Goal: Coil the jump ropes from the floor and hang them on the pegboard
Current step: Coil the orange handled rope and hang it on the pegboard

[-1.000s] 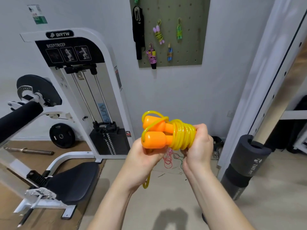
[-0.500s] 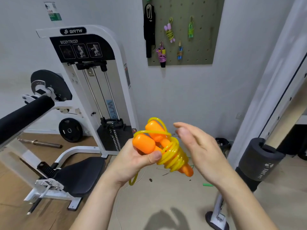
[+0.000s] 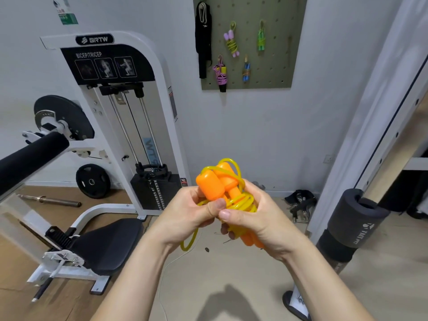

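Comparing this moment with half a second ago, the right hand [image 3: 257, 218] is seen to have closed back onto the bundle, where it had been lifted clear with its fingers spread. The yellow jump rope [image 3: 231, 198] is held in front of the chest, between both hands, with its two orange handles [image 3: 212, 187] side by side and the cord wound around them. The left hand [image 3: 192, 214] is clamped on the upper part of the bundle, thumb pressed across the cord; the right hand is wrapped around the lower part, thumb tip just beside the left thumb. A short loose loop of cord [image 3: 188, 242] is left hanging below the left hand, so the winding is judged nearly finished but not yet secured; the tail probably has to be tucked or wrapped before hanging.

The pegboard [image 3: 278, 72] is mounted on the wall ahead and above, well apart from the hands. Four coiled ropes and a black strap [image 3: 203, 40] are already hung on it, with free holes left on its right side. A thin pale cord [image 3: 162, 279] is seen lying on the floor [image 3: 231, 269] below the arms; whether it is another jump rope cannot be told.
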{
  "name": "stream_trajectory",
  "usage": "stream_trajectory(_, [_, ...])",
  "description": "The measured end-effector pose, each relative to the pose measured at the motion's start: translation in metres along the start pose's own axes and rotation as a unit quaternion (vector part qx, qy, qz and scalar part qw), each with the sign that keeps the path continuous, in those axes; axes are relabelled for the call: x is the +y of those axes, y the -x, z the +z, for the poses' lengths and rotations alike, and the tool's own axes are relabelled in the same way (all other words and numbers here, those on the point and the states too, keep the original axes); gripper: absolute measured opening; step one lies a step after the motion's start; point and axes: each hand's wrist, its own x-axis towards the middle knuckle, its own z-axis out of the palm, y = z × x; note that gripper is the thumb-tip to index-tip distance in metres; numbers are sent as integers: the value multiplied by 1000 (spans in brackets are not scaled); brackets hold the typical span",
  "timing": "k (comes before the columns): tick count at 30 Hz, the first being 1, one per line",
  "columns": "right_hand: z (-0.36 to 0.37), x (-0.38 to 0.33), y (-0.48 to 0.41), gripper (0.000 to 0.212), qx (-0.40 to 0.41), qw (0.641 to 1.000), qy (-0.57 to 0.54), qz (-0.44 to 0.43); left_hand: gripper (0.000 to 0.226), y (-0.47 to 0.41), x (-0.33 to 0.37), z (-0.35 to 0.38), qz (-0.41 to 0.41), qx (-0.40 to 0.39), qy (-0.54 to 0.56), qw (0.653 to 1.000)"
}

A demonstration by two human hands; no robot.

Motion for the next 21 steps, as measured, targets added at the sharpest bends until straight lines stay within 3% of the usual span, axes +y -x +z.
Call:
stream_trajectory(3, [-5, 2, 1, 50, 1, 991, -131, -3, 20, 4, 11, -3, 0, -4, -58, 998])
stream_trajectory(6, [-14, 4, -1, 71, -21, 962, -273, 9, 24, 11, 16, -2, 23, 66, -147, 987])
stream_trajectory(8, [-18, 6, -3, 65, -22, 973, -229, 19, 19, 14, 15, 2, 48, 112, -249, 961])
stream_trajectory(11, [-18, 5, -4, 50, 29, 995, -85, 32, 15, 18, 16, 7, 97, 171, -439, 877])
stream_trajectory(13, [-17, 5, -4, 43, 61, 998, -21, 17, 23, 22, 18, 14, 128, 164, -527, 824])
stream_trajectory(16, [-15, -1, 0, 38, 77, 996, 54, 1, 15, 33, 24, 36, 167, 130, -652, 728])
stream_trajectory(18, [-13, -7, 2, 42, 69, 994, 80, -20, 20, 41, 29, 43, 193, 141, -668, 705])
stream_trajectory(20, [-11, -13, 6, 40, 74, 989, 110, -57, 6, 46, 32, 44, 227, 161, -657, 700])
stream_trajectory(21, [-8, -14, 7, 38, 89, 984, 136, -76, 10, 47, 35, 44, 229, 174, -649, 704])
